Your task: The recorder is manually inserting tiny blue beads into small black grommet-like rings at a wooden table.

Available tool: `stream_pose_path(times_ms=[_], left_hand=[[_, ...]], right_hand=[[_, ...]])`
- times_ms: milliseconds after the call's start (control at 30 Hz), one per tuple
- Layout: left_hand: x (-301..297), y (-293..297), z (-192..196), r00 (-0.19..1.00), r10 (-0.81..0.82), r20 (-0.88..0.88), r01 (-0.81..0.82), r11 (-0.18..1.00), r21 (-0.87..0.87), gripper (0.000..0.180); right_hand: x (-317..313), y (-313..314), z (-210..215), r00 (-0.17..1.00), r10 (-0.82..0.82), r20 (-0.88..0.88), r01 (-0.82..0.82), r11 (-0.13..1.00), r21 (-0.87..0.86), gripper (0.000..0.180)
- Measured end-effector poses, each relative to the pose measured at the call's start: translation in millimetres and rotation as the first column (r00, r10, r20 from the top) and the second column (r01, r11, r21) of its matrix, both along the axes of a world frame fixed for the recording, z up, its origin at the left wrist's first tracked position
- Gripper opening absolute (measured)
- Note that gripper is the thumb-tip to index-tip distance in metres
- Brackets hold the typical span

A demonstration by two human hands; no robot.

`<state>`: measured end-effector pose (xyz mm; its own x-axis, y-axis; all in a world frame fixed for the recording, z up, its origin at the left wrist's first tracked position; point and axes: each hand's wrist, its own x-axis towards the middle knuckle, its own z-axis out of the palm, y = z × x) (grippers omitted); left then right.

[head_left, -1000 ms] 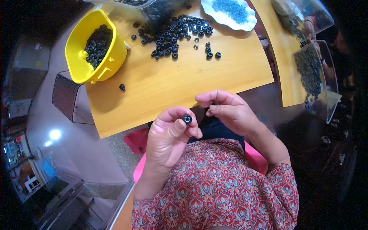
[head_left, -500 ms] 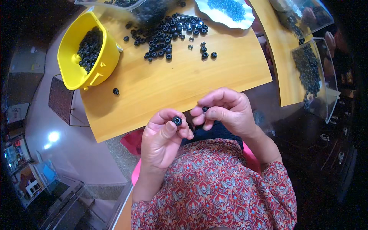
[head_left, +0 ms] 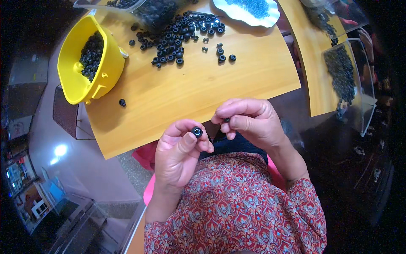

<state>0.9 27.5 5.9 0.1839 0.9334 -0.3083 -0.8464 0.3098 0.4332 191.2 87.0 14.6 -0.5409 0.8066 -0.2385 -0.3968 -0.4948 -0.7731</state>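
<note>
Desk (head_left: 203, 89): pale wood, in front of you, carrying the parts.
Yellow bin (head_left: 80, 63): at your left on the desk, part full of black rings.
Loose pile (head_left: 177, 36): black rings spread at the far edge.
Left hand (head_left: 179, 156): grasping one black ring (head_left: 196, 131) between thumb and forefinger, hole facing up; keep it level.
Right hand (head_left: 249, 120): pinched on a small dark piece (head_left: 226, 120), close beside the ring; line it up squarely with the hole.
</note>
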Motion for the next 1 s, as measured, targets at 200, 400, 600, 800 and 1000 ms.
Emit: stream_pose_path(times_ms=[200,400,600,800,1000], left_hand=[[2,1,0,1.000,-0.009,0.000,0.009,1.000,0.020,0.019],[5,2,2,1.000,-0.006,-0.024,0.007,1.000,0.029,0.019],[7,1,3,1.000,-0.013,-0.024,0.014,1.000,0.025,0.019],[5,-1,3,0.999,-0.004,-0.046,0.005,0.999,0.033,0.019],[9,1,7,0.993,0.005,-0.119,-0.003,1.000,0.020,0.021]], right_hand=[[1,1,10,0.998,-0.032,0.062,0.035,0.998,-0.050,0.022],[5,2,6,0.999,-0.030,0.045,0.028,0.999,0.030,0.020],[5,3,-4,0.999,-0.045,0.031,0.038,0.980,0.193,0.021],[0,1,12,0.997,-0.049,0.061,0.050,0.999,-0.020,0.019],[-1,-3,7,0.984,-0.150,0.100,0.127,0.970,0.209,0.016]])
